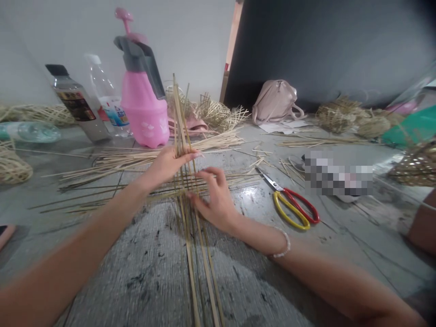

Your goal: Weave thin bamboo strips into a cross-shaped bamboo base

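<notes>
Long thin bamboo strips run lengthwise toward me on the grey floor, crossed by other strips lying sideways. My left hand is closed around the lengthwise strips just beyond the crossing, and their far ends stick up past it. Close to the crossing is my right hand, its thumb and fingers apart and the fingertips at the strips. Whether those fingertips grip a strip is too blurred to make out. A beaded bracelet circles the right wrist.
Scissors with red and yellow handles lie to the right. A pink spray bottle, drink bottles and a pile of loose strips are behind. Woven pieces and a pale bag sit along the wall. Someone's limb shows at right.
</notes>
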Demonstrator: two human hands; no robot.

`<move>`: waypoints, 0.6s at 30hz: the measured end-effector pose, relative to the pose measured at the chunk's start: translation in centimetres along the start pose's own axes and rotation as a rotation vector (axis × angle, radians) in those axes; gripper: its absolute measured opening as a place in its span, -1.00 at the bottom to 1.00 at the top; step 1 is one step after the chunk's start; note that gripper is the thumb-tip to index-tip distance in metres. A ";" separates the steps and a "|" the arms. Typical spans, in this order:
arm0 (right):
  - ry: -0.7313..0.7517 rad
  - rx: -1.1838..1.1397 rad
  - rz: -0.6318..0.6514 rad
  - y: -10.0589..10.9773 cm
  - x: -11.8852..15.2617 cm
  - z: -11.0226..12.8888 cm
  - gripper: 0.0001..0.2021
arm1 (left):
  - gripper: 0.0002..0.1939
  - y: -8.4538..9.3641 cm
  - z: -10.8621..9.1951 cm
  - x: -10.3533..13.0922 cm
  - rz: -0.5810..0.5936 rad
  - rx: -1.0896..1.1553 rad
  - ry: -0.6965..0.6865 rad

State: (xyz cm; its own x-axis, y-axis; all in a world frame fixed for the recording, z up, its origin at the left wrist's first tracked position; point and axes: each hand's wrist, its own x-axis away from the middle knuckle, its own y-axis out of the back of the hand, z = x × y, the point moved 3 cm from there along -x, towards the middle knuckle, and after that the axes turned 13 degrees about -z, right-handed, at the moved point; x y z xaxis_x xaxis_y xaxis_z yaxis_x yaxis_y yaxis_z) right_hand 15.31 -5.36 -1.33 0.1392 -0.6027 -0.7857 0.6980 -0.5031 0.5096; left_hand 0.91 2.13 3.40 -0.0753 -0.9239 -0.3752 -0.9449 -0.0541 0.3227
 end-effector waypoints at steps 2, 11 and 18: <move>-0.069 -0.013 -0.025 0.1 -0.6 -0.5 -0.57 | -0.92 0.0 -0.3 0.0 0.020 -0.010 -0.022; -0.355 -0.348 0.201 0.8 -6.5 -0.8 -0.72 | -0.70 0.3 -4.8 -0.1 0.120 -0.135 -0.220; -0.631 -0.808 0.262 -2.1 -7.5 -1.1 -0.93 | -0.59 0.8 -4.6 0.3 0.186 -0.366 -0.196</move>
State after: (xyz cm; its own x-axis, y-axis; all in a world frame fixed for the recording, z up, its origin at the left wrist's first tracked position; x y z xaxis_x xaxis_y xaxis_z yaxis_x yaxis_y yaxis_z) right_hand 13.61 0.91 3.08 0.1248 -0.9622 -0.2421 0.9914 0.1110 0.0699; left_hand 1.60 0.04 7.49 -0.3255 -0.8433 -0.4277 -0.7377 -0.0564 0.6728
